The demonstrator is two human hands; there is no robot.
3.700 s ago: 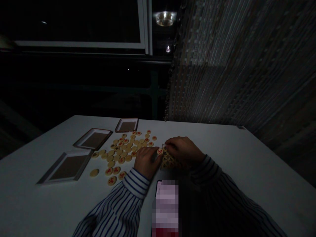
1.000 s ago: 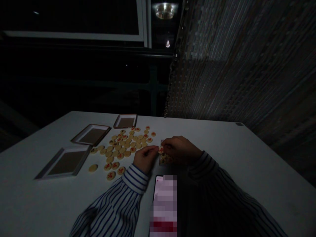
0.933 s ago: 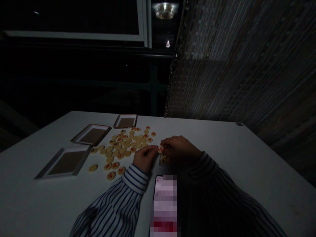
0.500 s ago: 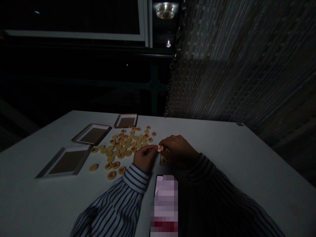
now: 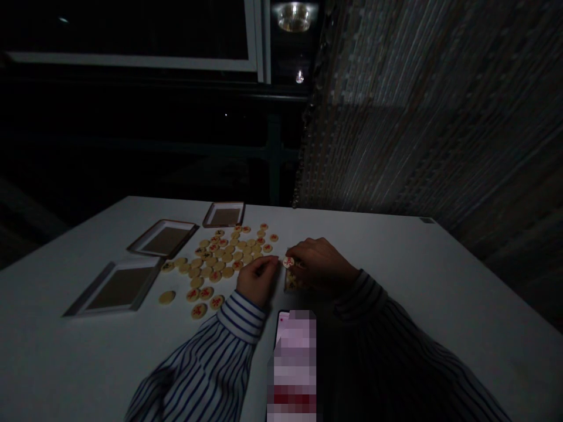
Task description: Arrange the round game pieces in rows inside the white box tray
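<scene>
My right hand (image 5: 320, 261) is closed, thumb and fingertips pinching a Chinese chess piece (image 5: 288, 262) with a red character. Below it lies a small open box (image 5: 287, 288) with pieces in it, mostly covered by the hand. Just to the left, my left hand (image 5: 258, 278) has its thumb and index finger pressed together, the tips close beside that piece. Whether anything sits between those fingertips I cannot make out. Loose round wooden pieces (image 5: 227, 258) spread over the table to the left of my hands, some showing red or dark characters, others blank side up.
Three shallow open trays or lids stand on the white table (image 5: 417, 293): a near one (image 5: 118, 285), a middle one (image 5: 163, 237) and a far one (image 5: 224, 215). A phone (image 5: 294, 363), its screen blurred, lies in front of me. A string curtain (image 5: 387, 105) hangs behind the table.
The red-marked piece in my right hand has shifted slightly right, away from my left fingertips. More of the box and its pieces shows under my right hand. The loose pieces have stayed put.
</scene>
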